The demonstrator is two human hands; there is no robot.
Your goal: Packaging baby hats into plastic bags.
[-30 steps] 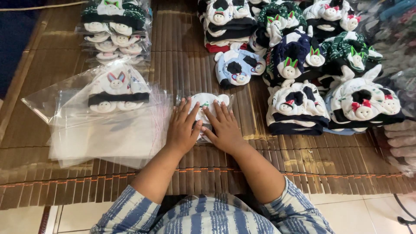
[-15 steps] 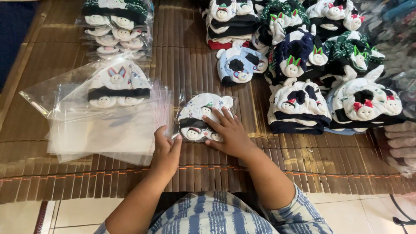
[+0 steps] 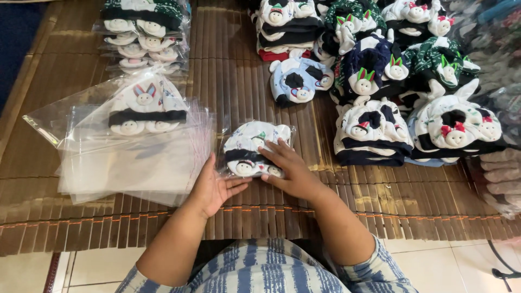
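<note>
The right hand (image 3: 290, 171) is pressing flat, fingers spread, on a bagged baby hat (image 3: 254, 149) lying on the bamboo mat (image 3: 239, 81), while the left hand (image 3: 213, 187) is opening beside it, holding nothing. Bagging seems finished here; next likely calls for sliding it onto the bagged stack (image 3: 144, 40).

The mat (image 3: 244, 81) is ribbed brown bamboo slats, matt. The bags (image 3: 135, 163) are clear glossy plastic film, crinkled. The hat (image 3: 255, 146) under the hands is soft printed cloth in shiny wrap. The floor (image 3: 461, 266) is smooth pale tile.
</note>
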